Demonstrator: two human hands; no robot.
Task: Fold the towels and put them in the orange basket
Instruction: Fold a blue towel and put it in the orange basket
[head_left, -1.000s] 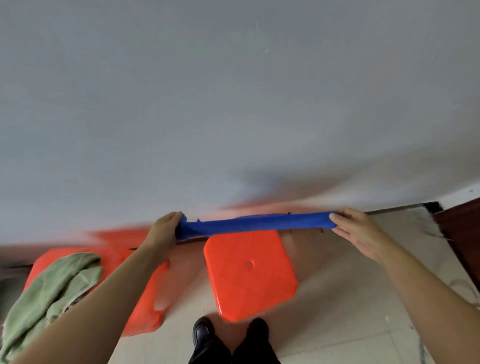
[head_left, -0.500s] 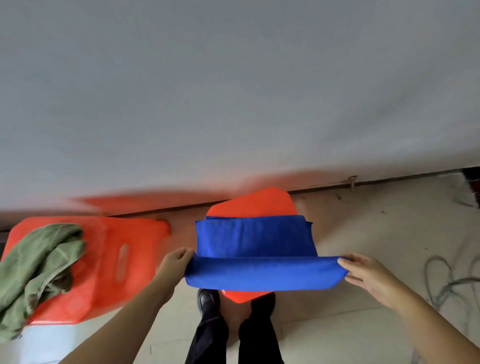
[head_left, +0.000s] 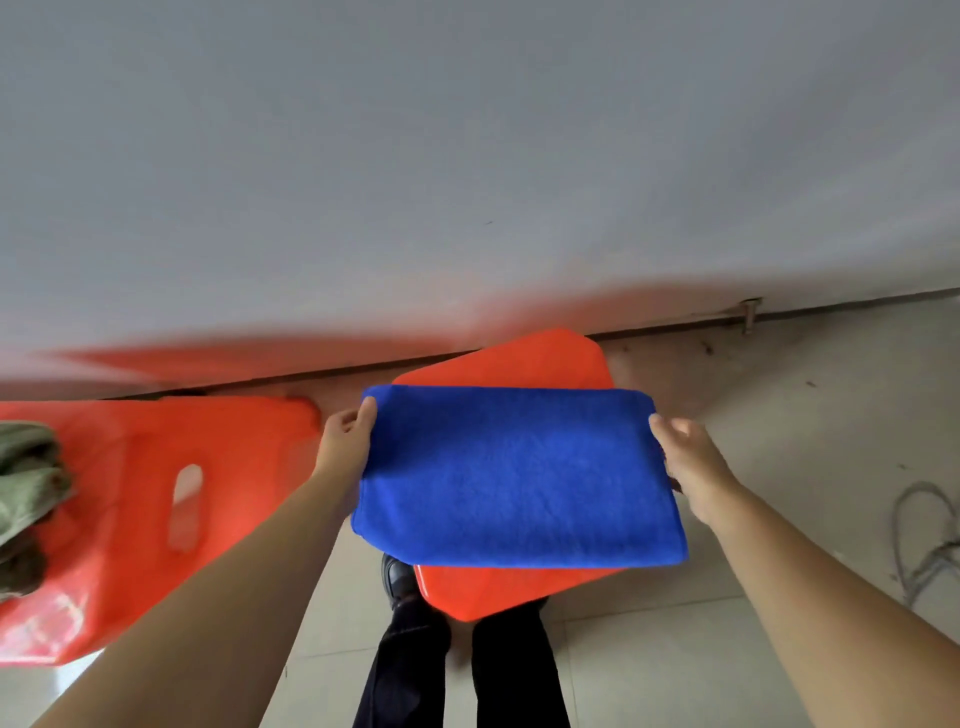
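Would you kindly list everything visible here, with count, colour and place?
blue towel: one, blue, folded flat on the stool, held at both ends
stool: one, orange, centre, under the towel
basket: one, orange, left
green towel: one, green, crumpled in the basket at the left edge
cable: one, grey, on the floor at right
shoe: one visible, black, below the stool
left hand: grips the towel's left end
right hand: holds the towel's right end

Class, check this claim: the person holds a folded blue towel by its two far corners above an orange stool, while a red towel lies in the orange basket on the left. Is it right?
Not quite. The towel in the orange basket is green, not red, as the head view shows. The rest stands: left hand and right hand hold the blue towel above the orange stool.
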